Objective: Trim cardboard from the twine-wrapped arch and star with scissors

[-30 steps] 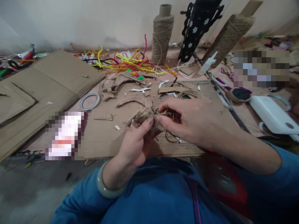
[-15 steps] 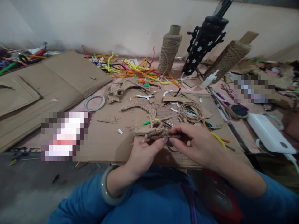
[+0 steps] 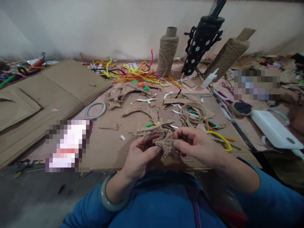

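Observation:
Between both hands is a star wrapped in jute twine point(image 3: 167, 144), its flat face turned up toward me. My left hand point(image 3: 141, 155) pinches its left side, thumb on top. On the right side, my right hand point(image 3: 196, 144) grips it between thumb and fingers. The fingertips behind the star are partly hidden. Just beyond lie a twine-covered crescent point(image 3: 142, 109) and a coil of jute twine point(image 3: 193, 112). Another twine-wrapped piece point(image 3: 116, 96), also curved, rests farther back on the cardboard sheet point(image 3: 104, 152).
Two jute twine spools point(image 3: 167, 52) and a black flowered vase point(image 3: 196, 47) stand at the back. Colourful pipe cleaners point(image 3: 142, 74) are heaped near the wall. A glue bottle point(image 3: 209, 79), a white power bank point(image 3: 273, 129), a tape ring point(image 3: 95, 110) and a blurred phone point(image 3: 70, 142) lie around.
The twine star has been tilted from nearly edge-on to face up. Both hands still hold it, with the left fingers shifted along its side. The view has moved slightly.

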`<state>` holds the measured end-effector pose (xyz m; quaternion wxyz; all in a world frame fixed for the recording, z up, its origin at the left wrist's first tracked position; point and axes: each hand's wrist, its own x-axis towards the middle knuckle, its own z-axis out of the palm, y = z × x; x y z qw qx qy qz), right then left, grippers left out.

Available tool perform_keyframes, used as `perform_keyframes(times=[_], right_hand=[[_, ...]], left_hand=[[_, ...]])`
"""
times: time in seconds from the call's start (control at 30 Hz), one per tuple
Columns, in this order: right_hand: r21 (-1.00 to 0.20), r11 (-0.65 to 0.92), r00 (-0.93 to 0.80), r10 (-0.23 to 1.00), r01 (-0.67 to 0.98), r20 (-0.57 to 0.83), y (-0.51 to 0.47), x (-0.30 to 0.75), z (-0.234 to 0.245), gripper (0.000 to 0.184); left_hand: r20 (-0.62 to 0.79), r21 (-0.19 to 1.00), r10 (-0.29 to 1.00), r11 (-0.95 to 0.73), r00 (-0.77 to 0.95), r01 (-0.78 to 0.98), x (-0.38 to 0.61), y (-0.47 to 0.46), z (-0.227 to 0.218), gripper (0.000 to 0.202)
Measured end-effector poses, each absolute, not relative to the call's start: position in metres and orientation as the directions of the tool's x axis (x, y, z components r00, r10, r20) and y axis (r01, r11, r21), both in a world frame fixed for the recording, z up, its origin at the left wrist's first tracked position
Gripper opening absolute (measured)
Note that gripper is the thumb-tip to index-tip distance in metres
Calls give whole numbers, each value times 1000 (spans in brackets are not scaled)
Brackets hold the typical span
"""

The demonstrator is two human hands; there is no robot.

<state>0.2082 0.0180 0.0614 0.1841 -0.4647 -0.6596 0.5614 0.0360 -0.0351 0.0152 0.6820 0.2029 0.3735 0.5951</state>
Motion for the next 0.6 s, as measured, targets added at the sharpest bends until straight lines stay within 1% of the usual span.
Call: perform_keyframes(times=[0.13,0.27,0.37,0.43,0.53,0.6], right_hand=[[-924,-124,-511,802,361,-307,17,206,60,16],[-926,-138,-518,795,353,-316,15,204,60,16],[-929,-143,-514,799,342,-312,15,202,60,15],[-930,-139,-509,804,341,-308,15,201,59,14],[-930,-134,-499,813,342,-301,16,200,58,13],[-929,-128,-491,819,347,-296,17,200,58,13]], left_hand=[[-241,774,970,172,-32,-610,34,-35,14,24],[-184,849,976,100,-112,-519,32,-37,10,17],[-145,883,979,62,-143,-466,31,-38,7,13],[-145,886,979,66,-140,-459,31,-38,7,13],[-184,859,974,93,-135,-504,33,-37,10,16],[-222,827,972,145,-78,-543,35,-35,13,18]])
